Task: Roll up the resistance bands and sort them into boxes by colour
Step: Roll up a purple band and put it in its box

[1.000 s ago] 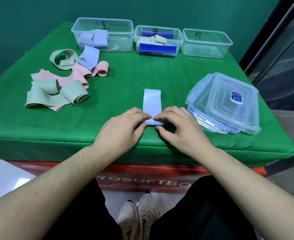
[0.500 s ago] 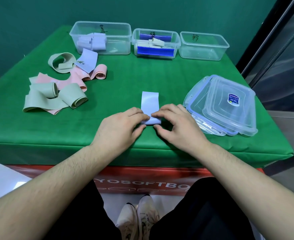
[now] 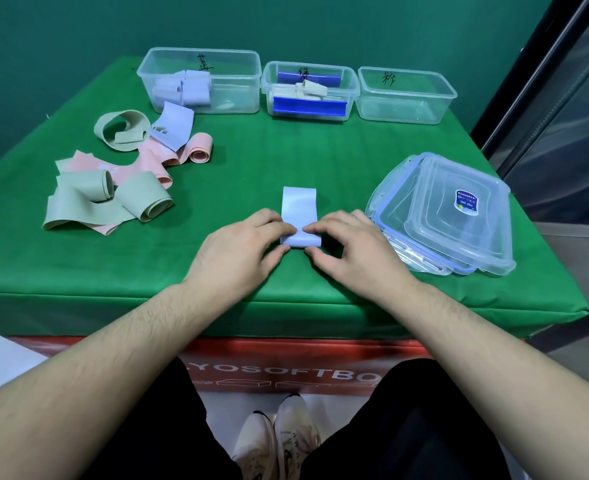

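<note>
A dark green wall backs a table (image 3: 320, 161) covered in green cloth, with a red front panel below its near edge. Near the middle of that near edge lies a pale blue band (image 3: 299, 209), its far end flat on the cloth and its near end turned up into a small roll. The left hand (image 3: 241, 252) and the right hand (image 3: 351, 252) both pinch that rolled end, curled fingertips on top and thumbs at the near side. Compared with a second ago the roll has advanced away from the near edge, and less flat band shows beyond the fingers; the hands have travelled with it.

Along the far edge stand three clear boxes in a row. The left box (image 3: 237, 98) holds rolled pale blue bands, the middle box (image 3: 350, 95) holds a pale green roll between blue strips, and the right box (image 3: 438, 109) shows nothing inside. Toward the left edge sits a loose pile of bands (image 3: 119, 188), pale green, pink and one pale blue, unmoved since the earlier frames. By the right edge, just beside the right hand, a stack of clear lids (image 3: 459, 220) rests, the top one carrying a small blue sticker.
</note>
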Demonstrator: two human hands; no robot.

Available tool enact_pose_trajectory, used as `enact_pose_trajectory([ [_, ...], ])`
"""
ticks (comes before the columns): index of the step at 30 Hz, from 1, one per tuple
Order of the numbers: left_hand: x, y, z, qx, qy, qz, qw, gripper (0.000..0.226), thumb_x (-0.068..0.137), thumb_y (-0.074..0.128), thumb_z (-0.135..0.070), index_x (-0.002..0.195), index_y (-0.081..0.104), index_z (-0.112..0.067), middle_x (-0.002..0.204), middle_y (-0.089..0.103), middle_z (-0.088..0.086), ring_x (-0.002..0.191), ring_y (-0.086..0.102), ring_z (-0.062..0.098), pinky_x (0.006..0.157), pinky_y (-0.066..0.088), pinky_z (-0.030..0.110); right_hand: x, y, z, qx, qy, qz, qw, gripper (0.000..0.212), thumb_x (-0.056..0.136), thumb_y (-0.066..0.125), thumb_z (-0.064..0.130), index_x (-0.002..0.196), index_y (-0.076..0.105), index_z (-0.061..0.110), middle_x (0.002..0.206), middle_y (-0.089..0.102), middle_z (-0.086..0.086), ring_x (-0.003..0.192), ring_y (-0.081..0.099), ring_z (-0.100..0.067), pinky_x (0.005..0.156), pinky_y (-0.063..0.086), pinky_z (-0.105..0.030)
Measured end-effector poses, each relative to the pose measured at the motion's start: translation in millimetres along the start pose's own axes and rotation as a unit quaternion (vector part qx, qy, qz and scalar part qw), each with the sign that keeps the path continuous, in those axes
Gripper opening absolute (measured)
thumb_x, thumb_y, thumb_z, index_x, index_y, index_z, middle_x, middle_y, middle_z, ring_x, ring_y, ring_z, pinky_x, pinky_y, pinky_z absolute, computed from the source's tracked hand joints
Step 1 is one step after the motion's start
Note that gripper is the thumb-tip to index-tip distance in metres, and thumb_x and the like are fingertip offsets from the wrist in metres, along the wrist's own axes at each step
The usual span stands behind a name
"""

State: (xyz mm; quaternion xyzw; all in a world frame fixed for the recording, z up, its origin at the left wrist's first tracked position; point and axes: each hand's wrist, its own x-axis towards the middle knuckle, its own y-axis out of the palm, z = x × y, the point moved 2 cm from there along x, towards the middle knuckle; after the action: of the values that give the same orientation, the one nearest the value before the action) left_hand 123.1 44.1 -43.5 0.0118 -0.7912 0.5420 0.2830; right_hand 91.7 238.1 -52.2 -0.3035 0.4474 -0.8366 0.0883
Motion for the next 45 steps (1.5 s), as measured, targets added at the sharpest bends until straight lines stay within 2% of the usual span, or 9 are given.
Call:
enact_pose_trajectory([
  [8, 6, 1, 9, -0.045, 0.007, 0.050, 0.998, 0.030, 0.097, 0.055, -0.035, 0.125, 0.063, -0.026, 0.123, 0.053, -0.011, 0.092, 0.062, 0.017, 0.072, 0.052, 0.035, 2, 1, 5, -0.019, -0.021, -0.005, 1.000, 0.027, 0.085, 0.067, 0.032, 0.113, 0.067, 0.028, 0.108, 0.062, 0.012, 0.093, 0.050, -0.018, 0.086, 0.046, -0.039],
  [12, 6, -1, 7, -0.071, -0.003, 0.045, 0.996, 0.033, 0.093, 0.063, -0.032, 0.126, 0.059, -0.028, 0.123, 0.050, -0.015, 0.087, 0.057, 0.012, 0.071, 0.048, 0.032, 7, 1, 3, -0.012, -0.008, -0.002, 1.000, 0.026, 0.086, 0.068, 0.031, 0.111, 0.069, 0.026, 0.106, 0.064, 0.011, 0.091, 0.052, -0.020, 0.085, 0.046, -0.042],
  [15, 9, 0, 7, -0.076, -0.019, 0.045, 0.996, 0.032, 0.089, 0.066, -0.031, 0.120, 0.060, -0.030, 0.118, 0.054, -0.017, 0.092, 0.058, 0.012, 0.074, 0.050, 0.034, 11, 3, 1, -0.008, -0.002, 0.004, 1.000, 0.027, 0.085, 0.067, 0.031, 0.112, 0.069, 0.026, 0.105, 0.065, 0.010, 0.090, 0.052, -0.019, 0.086, 0.047, -0.043],
  [21, 15, 3, 8, -0.101, -0.047, 0.020, 0.994, 0.022, 0.089, 0.068, -0.027, 0.110, 0.068, -0.028, 0.107, 0.062, -0.016, 0.078, 0.046, 0.001, 0.072, 0.044, 0.028, 13, 3, 3, -0.018, -0.002, -0.007, 1.000, 0.028, 0.086, 0.061, 0.038, 0.111, 0.071, 0.028, 0.102, 0.064, 0.012, 0.092, 0.048, -0.018, 0.085, 0.047, -0.045],
  [27, -6, -2, -2, -0.098, -0.013, 0.003, 0.995, 0.020, 0.086, 0.072, -0.026, 0.106, 0.069, -0.028, 0.102, 0.064, -0.016, 0.074, 0.041, -0.004, 0.065, 0.040, 0.023, -12, -3, 9, -0.036, -0.028, -0.006, 0.999, 0.030, 0.089, 0.059, 0.041, 0.113, 0.070, 0.028, 0.103, 0.063, 0.012, 0.089, 0.049, -0.018, 0.080, 0.046, -0.044],
  [31, -23, -3, -10, -0.115, 0.002, -0.011, 0.993, 0.019, 0.083, 0.076, -0.022, 0.102, 0.070, -0.023, 0.101, 0.066, -0.013, 0.073, 0.042, -0.021, 0.066, 0.034, 0.016, -31, -9, 14, -0.033, -0.042, -0.013, 0.999, 0.030, 0.089, 0.060, 0.040, 0.113, 0.071, 0.026, 0.103, 0.064, 0.010, 0.088, 0.050, -0.019, 0.079, 0.047, -0.044],
  [35, -32, -3, -16, -0.127, 0.019, -0.007, 0.992, 0.019, 0.083, 0.077, -0.020, 0.101, 0.071, -0.021, 0.101, 0.067, -0.011, 0.075, 0.040, -0.025, 0.068, 0.032, 0.012, -44, -13, 17, -0.031, -0.043, -0.013, 0.999, 0.031, 0.088, 0.060, 0.040, 0.112, 0.071, 0.025, 0.102, 0.065, 0.010, 0.087, 0.052, -0.021, 0.078, 0.047, -0.045],
  [40, -35, -3, -17, -0.126, 0.020, 0.001, 0.992, 0.019, 0.084, 0.077, -0.022, 0.102, 0.072, -0.021, 0.101, 0.067, -0.012, 0.075, 0.040, -0.026, 0.070, 0.030, 0.003, -47, -13, 19, -0.017, -0.025, -0.011, 0.999, 0.033, 0.086, 0.058, 0.040, 0.112, 0.072, 0.026, 0.103, 0.065, 0.011, 0.088, 0.049, -0.018, 0.079, 0.048, -0.043],
  [45, -29, -4, -13, -0.142, -0.003, 0.023, 0.990, 0.026, 0.087, 0.062, -0.041, 0.107, 0.069, -0.026, 0.099, 0.064, -0.016, 0.067, 0.046, -0.011, 0.065, 0.037, 0.017, -44, -14, 22, -0.020, -0.031, -0.022, 0.999, 0.033, 0.083, 0.067, 0.034, 0.115, 0.068, 0.026, 0.106, 0.061, 0.009, 0.091, 0.049, -0.018, 0.082, 0.047, -0.042],
])
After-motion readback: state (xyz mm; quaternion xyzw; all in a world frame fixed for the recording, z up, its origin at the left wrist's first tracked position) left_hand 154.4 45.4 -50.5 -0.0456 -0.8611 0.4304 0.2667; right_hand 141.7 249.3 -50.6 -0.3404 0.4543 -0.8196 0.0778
